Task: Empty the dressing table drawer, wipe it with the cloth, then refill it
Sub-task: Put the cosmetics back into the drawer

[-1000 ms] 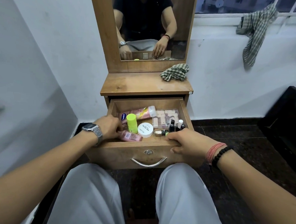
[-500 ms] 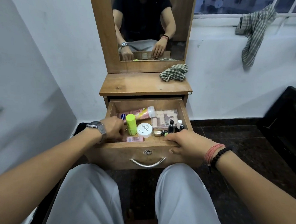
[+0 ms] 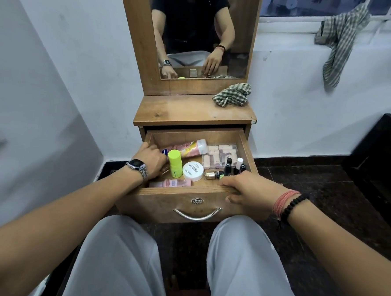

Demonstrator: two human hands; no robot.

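The wooden drawer [image 3: 163, 205] is pulled out over my knees. Inside lie a long pink tube [image 3: 190, 148], a lime-green bottle [image 3: 174, 166], a white round jar [image 3: 192, 170], a clear box [image 3: 220, 156], several small nail polish bottles [image 3: 234, 166] and a small pink tube [image 3: 171, 183]. My left hand [image 3: 149, 160] is inside the drawer at its left, fingers curled by the long tube's blue cap; the fingertips are hidden. My right hand [image 3: 249, 190] grips the top of the drawer front. The checked cloth [image 3: 232, 97] lies crumpled on the dressing table top [image 3: 180, 112].
A mirror [image 3: 197, 33] stands behind the table top. White walls close in on the left and behind. A second checked cloth [image 3: 338, 40] hangs from the window ledge. Dark furniture [image 3: 379, 154] stands at the right on a dark floor.
My left hand has moved from the drawer's front edge, past the small pink tube, deeper toward the long tube's cap. My right hand has kept its grip.
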